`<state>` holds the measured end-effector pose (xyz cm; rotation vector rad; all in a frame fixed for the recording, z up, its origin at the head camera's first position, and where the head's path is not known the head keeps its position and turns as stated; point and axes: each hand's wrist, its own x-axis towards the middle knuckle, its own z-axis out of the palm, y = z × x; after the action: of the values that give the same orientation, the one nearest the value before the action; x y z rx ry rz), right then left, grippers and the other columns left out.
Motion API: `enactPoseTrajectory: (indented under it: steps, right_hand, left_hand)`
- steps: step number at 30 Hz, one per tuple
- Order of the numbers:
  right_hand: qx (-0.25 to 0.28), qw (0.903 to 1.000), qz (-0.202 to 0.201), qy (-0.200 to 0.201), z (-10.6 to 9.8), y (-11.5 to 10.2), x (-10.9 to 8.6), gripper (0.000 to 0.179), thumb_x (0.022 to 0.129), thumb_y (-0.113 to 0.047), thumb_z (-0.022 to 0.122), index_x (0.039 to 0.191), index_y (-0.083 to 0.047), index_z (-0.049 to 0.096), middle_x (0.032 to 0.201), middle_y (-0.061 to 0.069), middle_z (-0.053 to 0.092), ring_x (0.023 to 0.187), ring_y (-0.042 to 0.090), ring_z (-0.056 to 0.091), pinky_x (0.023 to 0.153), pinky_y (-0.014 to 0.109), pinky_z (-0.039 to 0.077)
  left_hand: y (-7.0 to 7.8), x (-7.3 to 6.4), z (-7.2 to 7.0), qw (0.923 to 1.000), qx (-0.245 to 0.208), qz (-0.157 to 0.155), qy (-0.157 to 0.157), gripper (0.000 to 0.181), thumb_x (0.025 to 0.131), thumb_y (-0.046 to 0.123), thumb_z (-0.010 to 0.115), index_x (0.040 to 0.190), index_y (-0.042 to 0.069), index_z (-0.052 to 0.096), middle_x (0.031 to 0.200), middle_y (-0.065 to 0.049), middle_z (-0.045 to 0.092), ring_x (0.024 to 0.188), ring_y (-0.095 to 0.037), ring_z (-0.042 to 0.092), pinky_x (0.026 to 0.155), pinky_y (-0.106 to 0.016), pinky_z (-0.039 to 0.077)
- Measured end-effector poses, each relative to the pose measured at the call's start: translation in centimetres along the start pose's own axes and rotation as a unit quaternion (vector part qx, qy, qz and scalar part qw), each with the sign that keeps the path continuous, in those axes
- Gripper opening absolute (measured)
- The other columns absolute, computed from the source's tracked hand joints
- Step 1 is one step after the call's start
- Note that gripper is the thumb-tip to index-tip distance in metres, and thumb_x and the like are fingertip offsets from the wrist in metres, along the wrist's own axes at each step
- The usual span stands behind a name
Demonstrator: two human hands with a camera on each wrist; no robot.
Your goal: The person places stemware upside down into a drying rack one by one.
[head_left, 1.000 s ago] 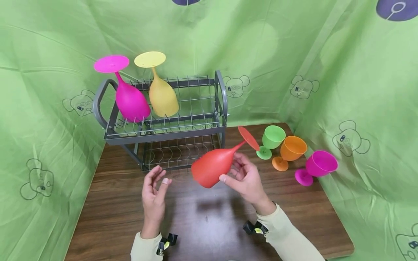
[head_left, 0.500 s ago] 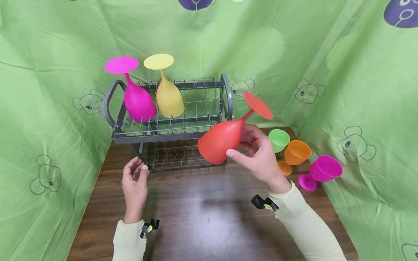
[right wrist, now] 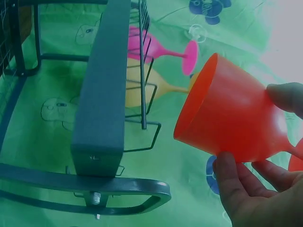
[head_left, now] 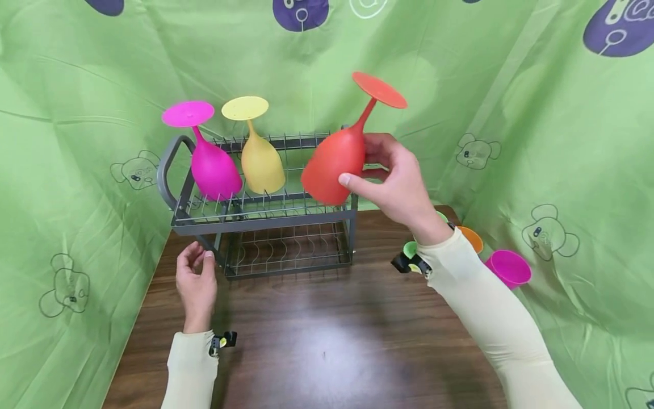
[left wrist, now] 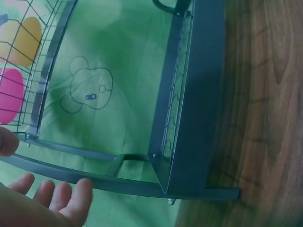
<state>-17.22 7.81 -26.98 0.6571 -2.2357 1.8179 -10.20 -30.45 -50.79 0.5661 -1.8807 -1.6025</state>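
Note:
My right hand (head_left: pixel 401 187) grips a red plastic goblet (head_left: pixel 332 165) by its bowl, mouth tilted down and foot up. The goblet is over the right part of the top tier of a grey two-tier dish rack (head_left: pixel 265 223); in the right wrist view its rim (right wrist: pixel 195 101) is apart from the wires. A magenta goblet (head_left: pixel 214 173) and a yellow goblet (head_left: pixel 262 169) stand upside down on the left of that tier. Beside the rack's left leg is my left hand (head_left: pixel 196 284), fingers loosely bent, holding nothing; in the left wrist view, its fingertips are near the frame (left wrist: pixel 125 185).
At the table's right side are an orange goblet (head_left: pixel 471 238), a magenta goblet (head_left: pixel 510 268) and a green goblet (head_left: pixel 410 249), partly hidden by my right arm. Green cloth (head_left: pixel 439 108) hangs behind and beside the wooden table (head_left: pixel 286 329).
My right hand has carried the red goblet up and away from me, over the rack, tipping its mouth further down. My left hand has moved left to the rack's leg. The view has shifted.

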Motion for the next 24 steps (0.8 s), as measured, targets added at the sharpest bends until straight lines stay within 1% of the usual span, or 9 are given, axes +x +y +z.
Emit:
enactPoseTrajectory:
  steps: [3, 5, 8, 12, 15, 18, 21, 24]
  right_hand:
    - [-0.012, 0.9999, 0.011, -0.002, 0.5, -0.1, 1.3, 0.059, 0.084, -0.025, 0.087, 0.138, -0.014, 0.063, 0.124, 0.003, 0.071, 0.109, 0.019, 0.07, 0.094, 0.036, 0.063]
    - [-0.025, 0.9995, 0.018, -0.006, 0.9, -0.1, 2.2, 0.061, 0.084, -0.028, 0.087, 0.139, -0.015, 0.062, 0.125, 0.002, 0.07, 0.109, 0.018, 0.07, 0.094, 0.036, 0.063]
    - [-0.054, 0.9981, 0.028, -0.014, 1.6, 0.0, 3.6, 0.064, 0.085, -0.031, 0.087, 0.141, -0.015, 0.061, 0.127, -0.001, 0.07, 0.108, 0.015, 0.069, 0.093, 0.034, 0.064]
    - [-0.104, 0.9934, 0.04, -0.024, 2.7, 0.2, 5.4, 0.067, 0.086, -0.032, 0.087, 0.143, -0.015, 0.058, 0.13, -0.002, 0.069, 0.109, 0.011, 0.068, 0.09, 0.028, 0.063]
    - [-0.151, 0.9861, 0.056, -0.038, 3.6, 0.3, 6.4, 0.068, 0.087, -0.034, 0.086, 0.145, -0.015, 0.056, 0.133, -0.002, 0.068, 0.111, 0.011, 0.068, 0.09, 0.027, 0.062]
    - [-0.197, 0.9759, 0.079, -0.052, 4.4, 0.3, 7.1, 0.068, 0.088, -0.035, 0.085, 0.146, -0.014, 0.054, 0.135, -0.001, 0.067, 0.113, 0.012, 0.068, 0.091, 0.028, 0.062]
    - [-0.229, 0.9666, 0.098, -0.062, 5.2, 0.4, 7.6, 0.067, 0.09, -0.035, 0.084, 0.145, -0.013, 0.054, 0.135, 0.0, 0.067, 0.114, 0.014, 0.067, 0.09, 0.03, 0.062]
    - [-0.259, 0.9573, 0.108, -0.071, 5.9, 0.6, 7.9, 0.065, 0.091, -0.035, 0.082, 0.145, -0.012, 0.054, 0.134, 0.002, 0.067, 0.116, 0.018, 0.065, 0.089, 0.032, 0.063]
  left_hand:
    - [-0.3, 0.6, 0.2, 0.9996, 0.021, 0.012, 0.012, 0.042, 0.104, 0.01, 0.059, 0.144, -0.002, 0.056, 0.136, -0.014, 0.061, 0.113, -0.003, 0.058, 0.101, -0.014, 0.046]
    - [-0.3, 1.0, 0.3, 0.9993, 0.021, 0.022, 0.019, 0.041, 0.104, 0.009, 0.06, 0.143, -0.003, 0.057, 0.134, -0.014, 0.061, 0.111, -0.003, 0.058, 0.102, -0.017, 0.047]
    - [-0.4, 1.4, 0.4, 0.999, 0.011, 0.038, 0.02, 0.038, 0.104, 0.011, 0.061, 0.141, -0.002, 0.06, 0.13, -0.01, 0.063, 0.11, -0.003, 0.058, 0.105, -0.02, 0.047]
    - [-0.6, 1.9, 0.2, 0.9989, 0.01, 0.042, 0.017, 0.037, 0.105, 0.015, 0.062, 0.139, 0.0, 0.062, 0.125, -0.003, 0.063, 0.111, -0.002, 0.058, 0.106, -0.021, 0.048]
    - [-0.8, 2.2, 0.1, 0.999, 0.012, 0.036, 0.021, 0.037, 0.105, 0.018, 0.063, 0.137, -0.001, 0.064, 0.119, 0.006, 0.062, 0.11, -0.002, 0.058, 0.105, -0.021, 0.048]
    - [-0.9, 2.5, 0.1, 0.9993, 0.013, 0.028, 0.02, 0.037, 0.105, 0.022, 0.064, 0.134, -0.001, 0.066, 0.112, 0.013, 0.061, 0.108, -0.002, 0.058, 0.104, -0.021, 0.048]
    - [-1.0, 2.9, 0.1, 0.9996, 0.007, 0.02, 0.02, 0.037, 0.104, 0.025, 0.066, 0.131, -0.001, 0.067, 0.105, 0.017, 0.061, 0.104, -0.003, 0.058, 0.099, -0.021, 0.047]
    - [-1.0, 3.2, 0.2, 0.9995, -0.003, 0.013, 0.027, 0.036, 0.104, 0.023, 0.067, 0.13, -0.002, 0.068, 0.101, 0.018, 0.062, 0.099, -0.002, 0.059, 0.094, -0.019, 0.047]
